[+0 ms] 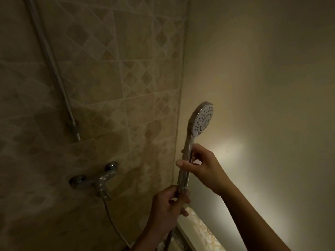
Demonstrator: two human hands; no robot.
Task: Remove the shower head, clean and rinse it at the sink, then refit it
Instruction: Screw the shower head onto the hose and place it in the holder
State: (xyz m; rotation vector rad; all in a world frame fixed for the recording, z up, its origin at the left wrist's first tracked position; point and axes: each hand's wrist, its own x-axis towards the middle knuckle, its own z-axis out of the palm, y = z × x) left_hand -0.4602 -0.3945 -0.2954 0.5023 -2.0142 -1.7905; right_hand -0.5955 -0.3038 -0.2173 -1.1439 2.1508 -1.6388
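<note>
The shower head (202,122) stands upright before the wall corner. The right hand (203,167) grips its chrome handle (187,153), which is probably light, stiff and slippery. The left hand (168,201) pinches the hose nut (181,188).

Open air lies right of the shower head (202,120), before the plain wall (262,69). On the left, the tap (98,180) juts from the tiled wall (126,69) near the left hand (168,201), its hose (113,221) hanging below. A ledge (201,230) sits under the hands.
</note>
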